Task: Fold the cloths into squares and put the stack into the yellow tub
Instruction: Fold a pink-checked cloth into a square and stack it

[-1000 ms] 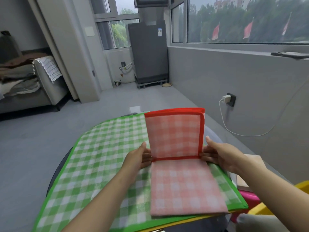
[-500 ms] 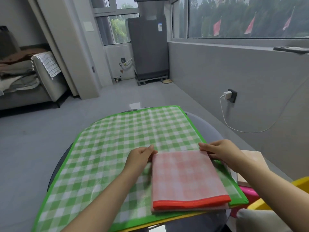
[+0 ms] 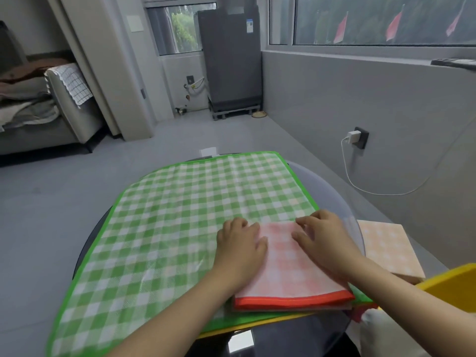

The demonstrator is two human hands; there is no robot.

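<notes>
A red-and-white checked cloth (image 3: 288,274) with a red hem lies folded into a square on the near right part of a spread green checked cloth (image 3: 180,215). My left hand (image 3: 238,249) lies flat on the folded cloth's left edge. Over its right half my right hand (image 3: 322,240) presses down with straight fingers. A yellow cloth edge (image 3: 257,327) shows under the green one at the near side. The yellow tub (image 3: 453,287) sits at the lower right, only its corner in view.
An orange checked folded cloth (image 3: 386,246) rests on a low surface right of the round glass table (image 3: 342,191). A white bundle (image 3: 381,331) lies below the tub. A charger cable (image 3: 360,184) hangs along the right wall. Grey floor lies beyond.
The raised far half of the red cloth came down toward me, making a square. Both hands then moved from its far corners onto its top and now press it flat.
</notes>
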